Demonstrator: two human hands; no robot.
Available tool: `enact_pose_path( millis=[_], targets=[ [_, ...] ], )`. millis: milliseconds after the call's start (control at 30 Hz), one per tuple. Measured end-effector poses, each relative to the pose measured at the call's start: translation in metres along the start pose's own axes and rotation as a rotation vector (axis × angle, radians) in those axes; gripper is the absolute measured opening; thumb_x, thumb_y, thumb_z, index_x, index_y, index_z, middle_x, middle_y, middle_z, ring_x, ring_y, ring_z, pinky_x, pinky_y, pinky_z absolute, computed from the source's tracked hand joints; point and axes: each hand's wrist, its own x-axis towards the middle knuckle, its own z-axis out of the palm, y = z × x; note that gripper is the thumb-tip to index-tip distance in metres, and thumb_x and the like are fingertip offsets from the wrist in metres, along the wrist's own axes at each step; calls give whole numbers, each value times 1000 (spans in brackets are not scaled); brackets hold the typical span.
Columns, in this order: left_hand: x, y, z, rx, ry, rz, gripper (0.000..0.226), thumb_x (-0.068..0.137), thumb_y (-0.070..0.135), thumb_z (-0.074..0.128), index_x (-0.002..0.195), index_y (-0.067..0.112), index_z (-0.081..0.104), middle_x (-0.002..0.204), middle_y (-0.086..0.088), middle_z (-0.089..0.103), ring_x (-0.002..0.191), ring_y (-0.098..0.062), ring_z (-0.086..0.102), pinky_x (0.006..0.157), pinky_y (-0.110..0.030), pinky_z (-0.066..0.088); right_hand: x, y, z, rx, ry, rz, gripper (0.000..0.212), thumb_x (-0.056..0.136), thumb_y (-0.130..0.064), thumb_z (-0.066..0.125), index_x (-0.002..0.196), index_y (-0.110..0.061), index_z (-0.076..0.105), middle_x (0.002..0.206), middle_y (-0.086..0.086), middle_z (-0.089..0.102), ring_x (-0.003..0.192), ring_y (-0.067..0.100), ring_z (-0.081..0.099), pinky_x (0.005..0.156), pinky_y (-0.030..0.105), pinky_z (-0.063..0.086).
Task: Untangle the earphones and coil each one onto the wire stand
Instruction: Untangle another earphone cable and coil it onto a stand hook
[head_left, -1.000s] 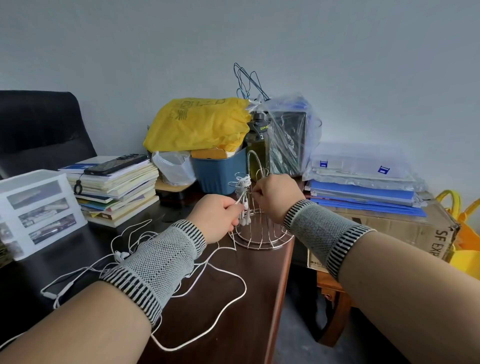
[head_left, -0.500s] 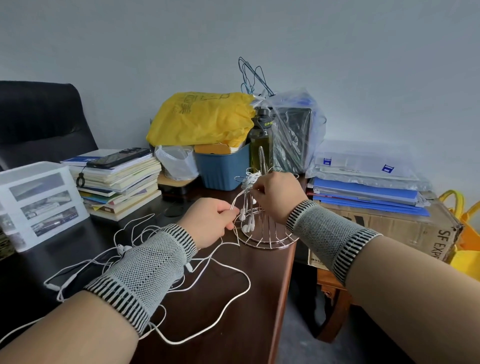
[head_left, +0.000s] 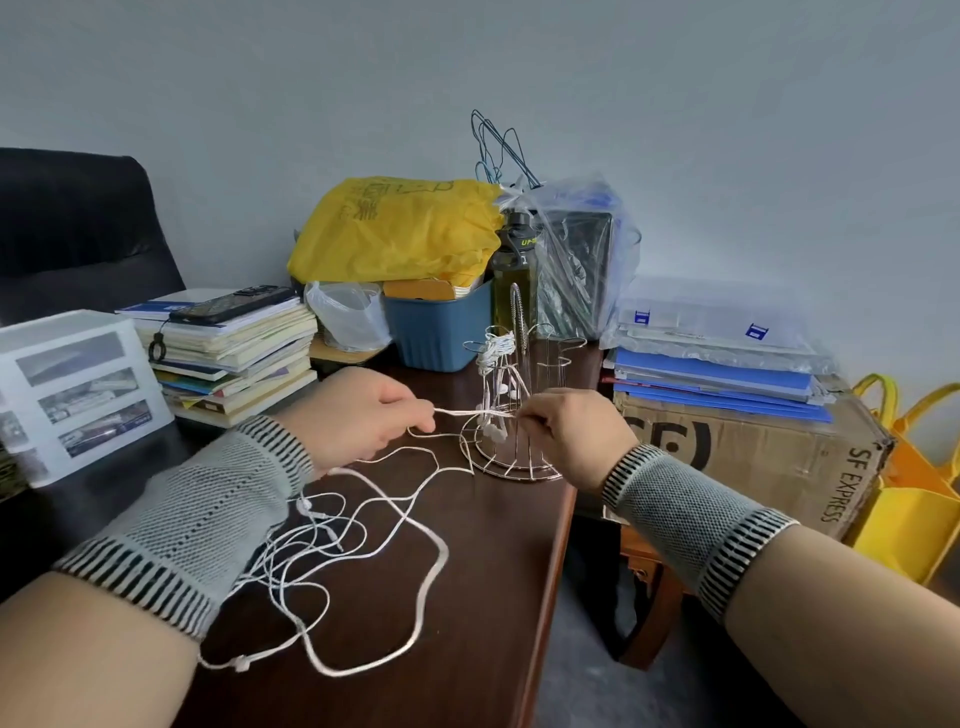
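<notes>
Since earlier: right hand (head_left: 569, 434) lowered from wire stand (head_left: 511, 415) top to its base; left hand (head_left: 358, 415) drawn away. Both fingers pinching earphone cable (head_left: 472, 413), now taut between them; slack on tabletop (head_left: 498, 597).

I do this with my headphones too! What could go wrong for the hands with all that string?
The wire stand sits near the table's edge; a hard tug on the cord stretched between the left hand and right hand might tip it off. The loose cable pile lies against the left sleeve, which could drag it into new knots.
</notes>
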Motion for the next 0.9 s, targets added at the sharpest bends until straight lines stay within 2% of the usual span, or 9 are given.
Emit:
enact_pose_path(
  millis=[133,267,333,400,467,567,700,800,900],
  targets=[
    [-9,-4,-13,-242,27,-6,20,93,14,60,87,-2,69,49,5,31,43,-8,24,42,-20,21,-4,4,-7,-14,21,19,21,94,-23,53,101,-16,72,96,5,70,89,23,65,80,35,51],
    [-12,4,-7,-216,17,47,17,94,16,59,87,5,71,47,8,32,43,-7,23,42,-20,19,-9,-7,-14,-13,84,10,37,89,-25,57,125,-19,61,108,2,57,90,21,61,80,32,52],
    [-12,10,2,-168,-9,71,17,93,16,59,85,9,72,47,8,32,42,-7,24,40,-20,19,-14,-21,-19,34,182,-67,51,83,-21,58,134,-14,54,113,4,53,88,21,60,79,31,50],
    [-9,16,12,-148,-28,91,20,93,18,60,79,10,71,48,6,33,41,-8,25,39,-19,20,-18,-41,-22,130,172,-159,58,80,-19,55,137,-11,49,123,6,56,93,19,61,86,26,46],
    [-6,21,21,-117,-27,117,25,94,19,59,73,7,66,48,6,34,41,-8,27,41,-22,23,-20,-56,-23,249,105,-194,47,87,-15,56,133,-10,54,116,6,65,95,18,63,89,21,43],
    [-8,27,24,-25,-11,136,25,92,25,60,79,5,70,45,10,38,36,-3,32,45,-24,25,-21,-50,-27,277,133,-125,21,97,-21,53,105,-12,70,80,-6,66,73,13,61,75,24,47],
    [-13,17,11,-21,27,74,24,95,26,56,85,12,72,41,13,40,36,-3,36,46,-23,25,-26,-19,-30,168,179,64,25,97,-26,52,90,-9,69,74,-1,64,66,17,59,66,32,51],
    [-15,2,-2,-187,63,20,24,97,22,54,86,7,70,47,10,31,42,-7,23,44,-23,18,-32,3,-31,143,196,225,26,98,-27,51,90,-10,68,66,-5,59,60,13,54,59,27,42],
    [-19,-5,-8,-243,95,11,24,98,19,54,87,3,67,48,9,28,41,-5,22,43,-21,17,-37,13,-29,122,196,298,27,97,-30,51,88,-11,68,63,-7,56,58,10,51,55,24,36]
  ],
)
